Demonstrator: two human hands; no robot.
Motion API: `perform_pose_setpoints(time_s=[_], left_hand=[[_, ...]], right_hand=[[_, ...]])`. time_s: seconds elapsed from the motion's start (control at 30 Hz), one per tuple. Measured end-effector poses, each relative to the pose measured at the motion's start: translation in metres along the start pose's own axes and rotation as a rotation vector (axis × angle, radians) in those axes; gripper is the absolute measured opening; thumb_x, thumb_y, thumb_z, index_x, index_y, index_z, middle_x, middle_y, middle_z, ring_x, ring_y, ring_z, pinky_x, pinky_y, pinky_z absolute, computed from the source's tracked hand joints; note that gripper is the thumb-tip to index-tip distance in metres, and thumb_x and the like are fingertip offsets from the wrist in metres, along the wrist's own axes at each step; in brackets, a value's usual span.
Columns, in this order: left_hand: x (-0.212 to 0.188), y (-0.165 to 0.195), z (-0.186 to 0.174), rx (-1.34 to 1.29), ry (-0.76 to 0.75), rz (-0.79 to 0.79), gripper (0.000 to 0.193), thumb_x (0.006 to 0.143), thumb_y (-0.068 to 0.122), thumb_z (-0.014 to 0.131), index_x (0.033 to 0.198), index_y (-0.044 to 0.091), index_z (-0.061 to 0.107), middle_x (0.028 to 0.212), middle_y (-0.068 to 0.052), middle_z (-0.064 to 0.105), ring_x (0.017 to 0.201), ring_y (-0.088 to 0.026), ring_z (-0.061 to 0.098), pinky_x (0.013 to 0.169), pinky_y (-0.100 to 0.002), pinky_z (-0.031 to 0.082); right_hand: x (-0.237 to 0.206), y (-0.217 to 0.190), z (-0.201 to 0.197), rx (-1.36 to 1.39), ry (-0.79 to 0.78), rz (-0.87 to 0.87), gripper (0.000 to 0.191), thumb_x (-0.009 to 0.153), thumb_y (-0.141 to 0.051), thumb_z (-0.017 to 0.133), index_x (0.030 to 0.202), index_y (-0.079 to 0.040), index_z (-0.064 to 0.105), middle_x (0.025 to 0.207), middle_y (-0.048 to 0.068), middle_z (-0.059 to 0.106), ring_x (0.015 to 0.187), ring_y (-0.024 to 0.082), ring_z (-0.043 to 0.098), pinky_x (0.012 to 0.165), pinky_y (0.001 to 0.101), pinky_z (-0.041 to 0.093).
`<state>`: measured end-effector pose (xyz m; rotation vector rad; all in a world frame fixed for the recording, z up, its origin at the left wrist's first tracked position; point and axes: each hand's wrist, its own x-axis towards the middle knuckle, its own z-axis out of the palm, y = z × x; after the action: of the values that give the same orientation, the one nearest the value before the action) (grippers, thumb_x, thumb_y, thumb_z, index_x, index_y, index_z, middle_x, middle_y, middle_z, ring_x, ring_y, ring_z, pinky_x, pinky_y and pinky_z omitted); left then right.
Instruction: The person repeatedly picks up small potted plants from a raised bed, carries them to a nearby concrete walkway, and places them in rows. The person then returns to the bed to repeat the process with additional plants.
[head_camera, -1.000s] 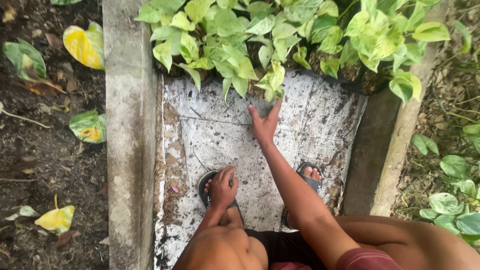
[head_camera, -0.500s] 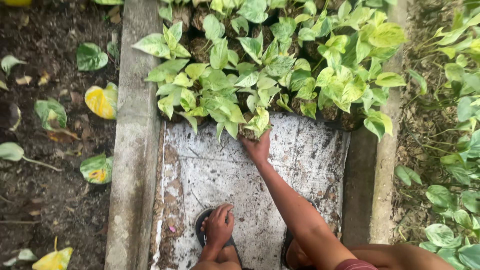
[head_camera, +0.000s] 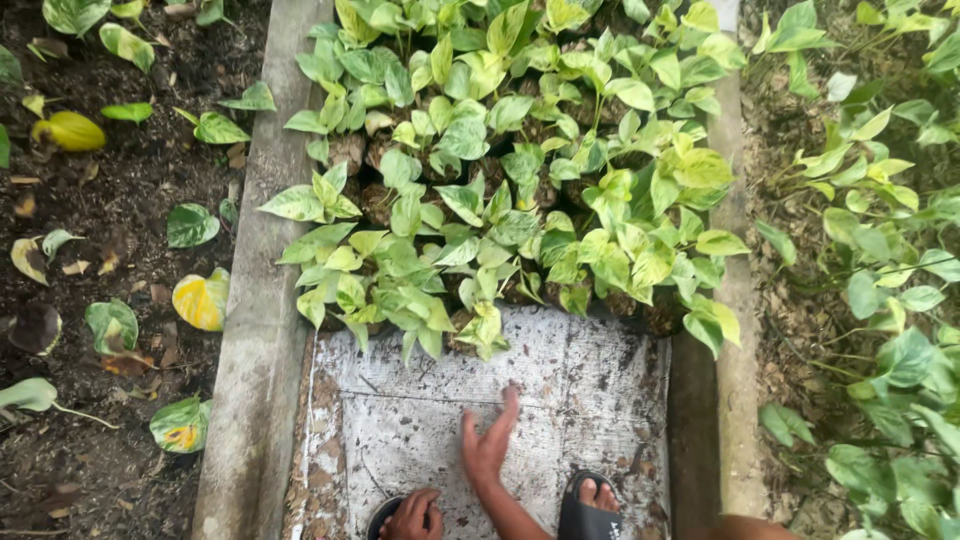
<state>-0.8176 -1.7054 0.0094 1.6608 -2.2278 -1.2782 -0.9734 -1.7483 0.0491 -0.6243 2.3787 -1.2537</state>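
Outdoor planting bed seen from above. A white, dirt-flecked woven sheet (head_camera: 560, 390) lines the floor of a trough bounded by two long concrete curbs, the left curb (head_camera: 262, 330) and the right curb (head_camera: 730, 330). Bare dark soil (head_camera: 100, 300) with scattered fallen leaves lies outside the left curb; leaf litter and further green foliage (head_camera: 880, 300) lie outside the right. Within the trough, a dense mass of variegated green-and-yellow potted plants (head_camera: 500, 180) fills the upper part; the individual pots are largely hidden by leaves and cannot be counted.

Two hands are visible. The right hand (head_camera: 488, 445) is open, fingers extended and held together, hovering edge-on over the sheet just below the nearest leaves, holding nothing. The left hand (head_camera: 412, 515) rests at the lower frame edge with fingers curled on the left sandal (head_camera: 382, 512); whether it grips anything cannot be told. Two dark sandals stand on the sheet; the right sandal (head_camera: 588, 510) shows toes at its front.
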Motion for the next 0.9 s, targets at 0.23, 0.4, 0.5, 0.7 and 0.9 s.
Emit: perform_pose_setpoints(time_s=[0.23, 0.4, 0.5, 0.7, 0.9], left_hand=[[0.015, 0.101, -0.101, 0.068, -0.073, -0.110, 0.039, 0.088, 0.027, 0.067, 0.124, 0.014, 0.065, 0.113, -0.013, 0.075, 0.105, -0.035, 0.071, 0.090, -0.046, 0.056], [0.013, 0.206, -0.197, -0.007, 0.115, -0.289, 0.043, 0.089, 0.031, 0.067, 0.130, 0.016, 0.062, 0.114, -0.013, 0.075, 0.103, -0.035, 0.072, 0.089, -0.046, 0.056], [-0.008, 0.276, -0.223, -0.097, 0.114, -0.291, 0.038, 0.091, 0.027, 0.066, 0.128, 0.017, 0.065, 0.109, -0.011, 0.077, 0.095, -0.031, 0.075, 0.085, -0.043, 0.058], [-0.116, 0.453, -0.251, -0.213, 0.179, 0.362, 0.031, 0.090, 0.012, 0.071, 0.120, 0.009, 0.067, 0.107, -0.014, 0.073, 0.097, -0.036, 0.072, 0.081, -0.044, 0.058], [-0.200, 0.580, -0.294, -0.273, -0.057, 0.423, 0.045, 0.078, 0.012, 0.078, 0.122, 0.018, 0.071, 0.101, -0.006, 0.074, 0.068, -0.025, 0.071, 0.064, -0.036, 0.058]], right_hand=[[0.009, -0.092, -0.075, -0.020, -0.574, 0.114, 0.069, 0.091, -0.021, 0.070, 0.153, -0.013, 0.040, 0.142, 0.018, 0.053, 0.129, 0.032, 0.057, 0.103, 0.0413, 0.049], [0.004, -0.170, -0.172, -0.001, -0.688, 0.131, 0.060, 0.088, -0.026, 0.073, 0.141, -0.009, 0.052, 0.140, 0.013, 0.061, 0.115, 0.025, 0.069, 0.087, 0.0383, 0.059], [0.000, -0.215, -0.236, -0.043, -0.676, 0.125, 0.056, 0.088, -0.027, 0.075, 0.137, -0.006, 0.056, 0.136, 0.015, 0.064, 0.112, 0.024, 0.071, 0.093, 0.0363, 0.057], [-0.016, -0.339, -0.392, -0.110, -0.513, 0.027, 0.050, 0.084, -0.027, 0.075, 0.131, -0.010, 0.064, 0.122, 0.013, 0.072, 0.109, 0.025, 0.073, 0.095, 0.0369, 0.056], [-0.029, -0.420, -0.535, -0.073, -0.254, 0.077, 0.060, 0.082, -0.033, 0.078, 0.138, -0.019, 0.061, 0.124, 0.011, 0.068, 0.110, 0.026, 0.071, 0.092, 0.0380, 0.057]])
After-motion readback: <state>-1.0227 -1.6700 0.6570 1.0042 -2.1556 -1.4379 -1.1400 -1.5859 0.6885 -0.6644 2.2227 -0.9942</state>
